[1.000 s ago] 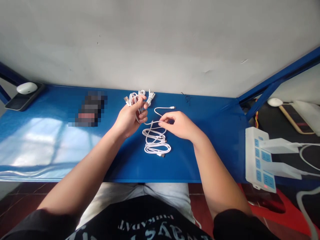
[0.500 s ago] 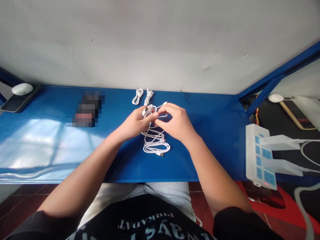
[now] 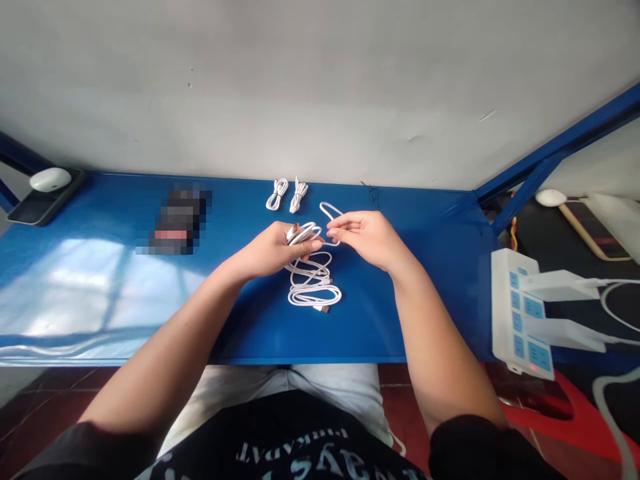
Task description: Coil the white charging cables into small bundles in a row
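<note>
A loosely coiled white USB cable [image 3: 306,233] is held between the thumb and fingers of my left hand [image 3: 280,250]; an orange bit shows inside its connector. From this coil a loop runs over to my right hand [image 3: 363,237], whose thumb and fingertips pinch the cable. Below the hands, loose white cables [image 3: 315,293] lie coiled on the blue table [image 3: 425,280], with a USB plug at the near side. Behind the hands rest two tied white cable bundles, one on the left [image 3: 277,194] and one on the right [image 3: 299,195].
Several thin black ties [image 3: 373,193] lie by the wall. A blurred dark item [image 3: 177,220] sits left, and a white mouse-shaped object [image 3: 50,179] on a dark tray is farther left. A white power strip [image 3: 520,313] with plugged-in adapters stands at the right edge.
My right hand has moved slightly right, away from my left hand, drawing out a loop of cable. The coil in my left hand looks more open.
</note>
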